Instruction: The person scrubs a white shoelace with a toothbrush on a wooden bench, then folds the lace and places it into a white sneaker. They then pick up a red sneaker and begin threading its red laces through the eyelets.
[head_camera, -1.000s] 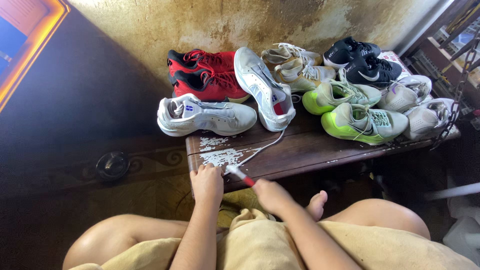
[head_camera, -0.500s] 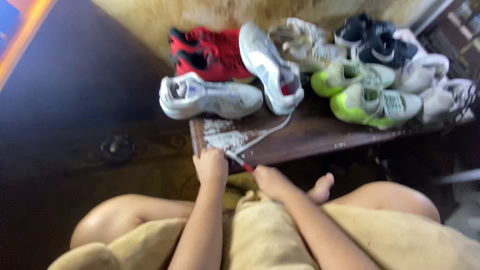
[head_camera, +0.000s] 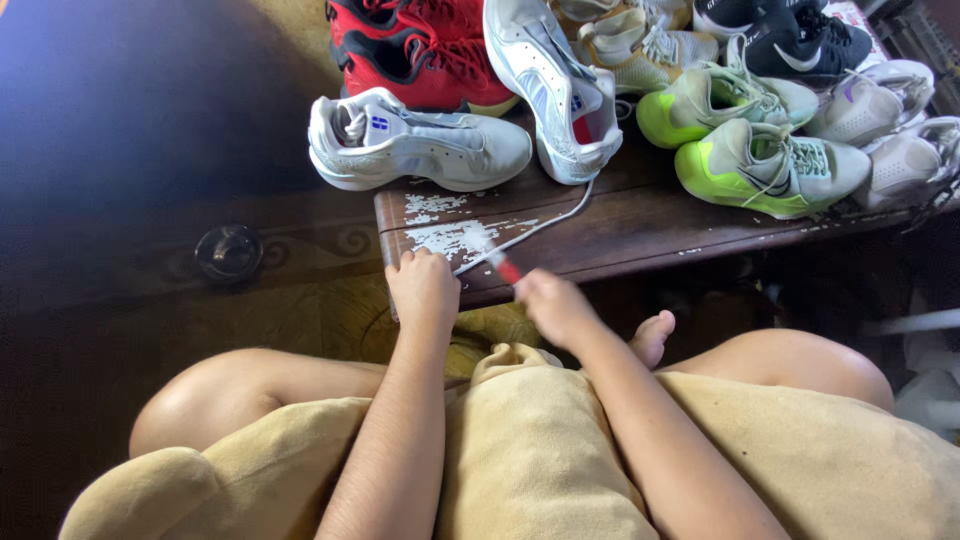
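Note:
My left hand (head_camera: 423, 290) rests on the front edge of a dark wooden table (head_camera: 650, 225), fingers curled over the end of a white shoelace (head_camera: 535, 228). My right hand (head_camera: 553, 305) holds a small red-handled tool (head_camera: 497, 262), blurred, its pale tip pointing at the lace near my left hand. The lace runs up to a white sneaker (head_camera: 552, 85) lying on its side. A second white sneaker (head_camera: 415, 143) lies just behind my left hand. White flecks cover the table top near the lace.
Red sneakers (head_camera: 420, 50), neon green sneakers (head_camera: 770, 160), beige, black and pale grey shoes crowd the back and right of the table. A round metal object (head_camera: 228, 250) sits on the dark floor at left. My knees and tan shorts (head_camera: 540, 450) fill the foreground.
The view has dropped and come closer to the table. My right hand with the red tool has shifted slightly to the right and blurs; my left hand stays on the lace end.

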